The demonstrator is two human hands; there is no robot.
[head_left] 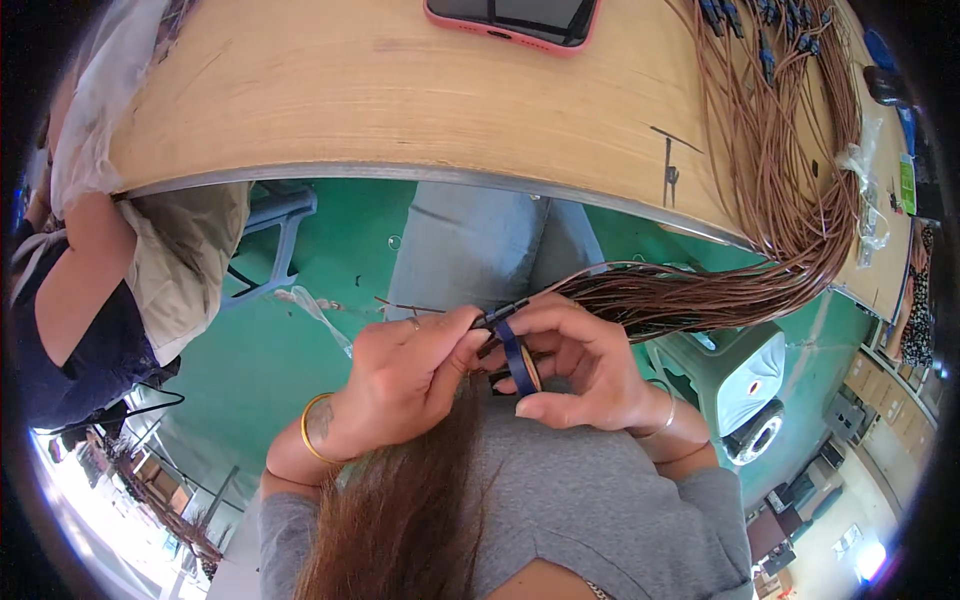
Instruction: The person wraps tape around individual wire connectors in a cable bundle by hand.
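Observation:
My left hand (405,375) is closed in a pinch on a thin brown cable, at a dark section (503,314) of it. My right hand (590,370) curls around a roll of dark blue tape (517,362), which stands on edge between thumb and fingers. The roll is right beside the dark section; whether tape runs from one to the other I cannot tell. From my fingers the cable leads right towards a thick bundle of brown cables (700,295) that droops over the table edge. A short brown end (400,304) sticks out left of my left hand.
On the wooden table (350,100) lie a phone in a pink case (515,22) and the rest of the bundle, with dark blue connectors (768,55) at its far end. A person (90,270) sits at left near a blue-grey stool (275,235). A grey-green stool (715,375) stands at right.

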